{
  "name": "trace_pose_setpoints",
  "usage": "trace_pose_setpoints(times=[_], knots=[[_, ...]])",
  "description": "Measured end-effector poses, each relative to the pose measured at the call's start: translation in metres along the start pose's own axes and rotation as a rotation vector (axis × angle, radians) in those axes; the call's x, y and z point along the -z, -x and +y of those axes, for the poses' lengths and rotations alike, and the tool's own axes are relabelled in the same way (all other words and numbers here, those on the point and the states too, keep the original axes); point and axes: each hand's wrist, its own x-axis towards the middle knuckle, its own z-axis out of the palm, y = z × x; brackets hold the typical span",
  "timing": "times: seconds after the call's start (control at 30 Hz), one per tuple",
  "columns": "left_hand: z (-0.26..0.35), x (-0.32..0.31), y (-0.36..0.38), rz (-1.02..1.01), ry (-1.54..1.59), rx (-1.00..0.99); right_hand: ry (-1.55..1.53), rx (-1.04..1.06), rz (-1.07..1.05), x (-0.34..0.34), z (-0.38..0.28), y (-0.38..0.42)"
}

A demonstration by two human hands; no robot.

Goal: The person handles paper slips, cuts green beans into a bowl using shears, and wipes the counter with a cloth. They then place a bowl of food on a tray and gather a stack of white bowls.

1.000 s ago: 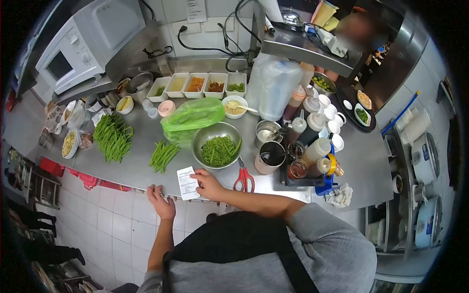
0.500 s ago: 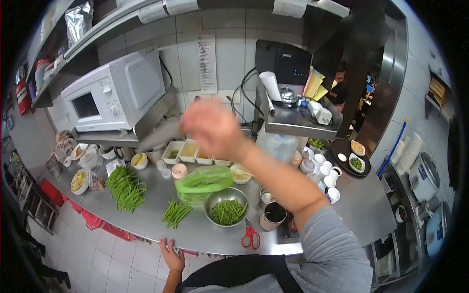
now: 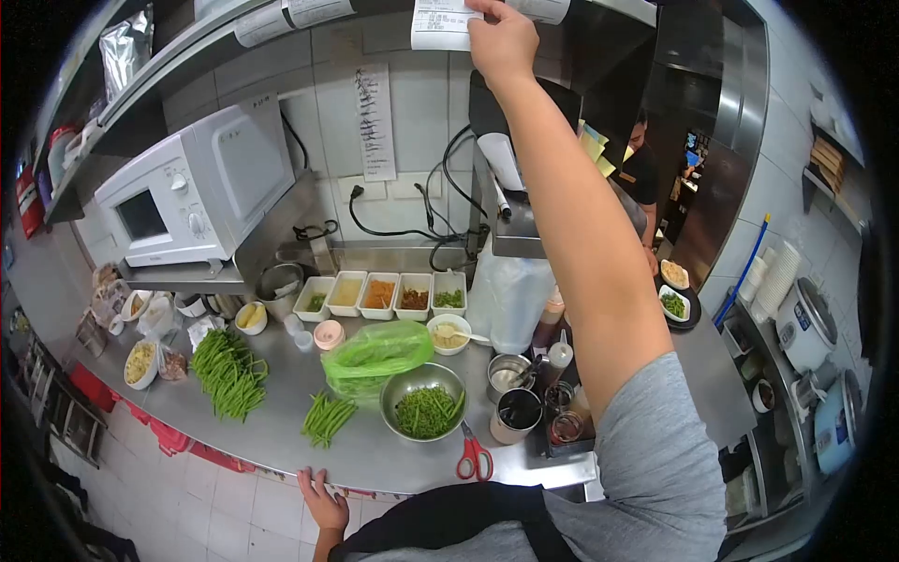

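My right hand (image 3: 504, 42) is raised to the shelf edge at the top. Its fingers pinch the side of a printed order slip (image 3: 442, 25). Low in the view, my left hand (image 3: 324, 502) rests on the front edge of the steel counter (image 3: 281, 459), holding nothing, with its fingers apart. On the counter beyond it lie cut green beans (image 3: 328, 419). A steel bowl (image 3: 388, 401) holds chopped greens, and red-handled scissors (image 3: 475, 459) lie beside it. Behind the bowl sits a green plastic bag (image 3: 379, 356).
A white microwave (image 3: 206, 187) stands on a raised shelf at left. Small ingredient trays (image 3: 379, 298) line the wall. More green beans (image 3: 228, 375) are piled left. Sauce pots (image 3: 515, 415) and bottles stand at right. A co-worker (image 3: 641, 178) is partly visible beyond the opening.
My right arm has swung up from above the counter to the shelf edge, where the hand now shows gripping the slip. My left hand stays at the counter edge. The view has shifted slightly.
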Motion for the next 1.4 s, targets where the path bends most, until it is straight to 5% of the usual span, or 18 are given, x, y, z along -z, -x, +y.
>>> trace_pose_setpoints(times=[0.17, 0.23, 0.33, 0.4, 0.47, 0.53, 0.6, 0.73, 0.87, 1.03, 1.4], knots=[[0.005, 0.017, -0.005, -0.064, -0.052, 0.004, 0.166, 0.032, 0.021, -0.003, 0.006, -0.017], [0.001, 0.015, -0.009, -0.029, -0.029, -0.031, 0.498, 0.136, 0.087, -0.019, 0.037, -0.053], [-0.003, 0.013, -0.009, -0.013, 0.029, -0.022, 0.31, 0.112, 0.085, -0.015, 0.017, -0.066], [-0.003, 0.025, -0.012, -0.015, -0.007, -0.071, 0.32, 0.495, 0.024, 0.026, -0.017, -0.043], [-0.013, 0.037, -0.017, -0.048, 0.085, -0.031, 0.019, 0.531, -0.165, 0.075, -0.066, 0.007], [-0.019, 0.055, -0.03, -0.029, 0.121, -0.032, -0.163, 0.458, -0.008, 0.102, -0.092, 0.043], [-0.008, 0.069, -0.06, -0.008, 0.052, -0.076, 0.255, 0.646, 0.055, 0.163, -0.095, 0.104], [0.01, 0.034, -0.134, -0.138, -0.201, 0.041, -0.421, 0.42, -0.275, 0.179, -0.133, 0.24], [0.038, 0.0, -0.181, -0.454, -0.371, 0.279, -0.167, -0.255, -0.845, 0.199, -0.137, 0.337], [0.025, -0.023, -0.19, -0.539, -0.379, 0.214, 0.002, -0.712, -0.917, 0.219, -0.148, 0.404], [0.006, -0.012, -0.16, -0.429, -0.404, -0.012, -0.023, -0.696, -1.023, 0.212, -0.143, 0.435]])
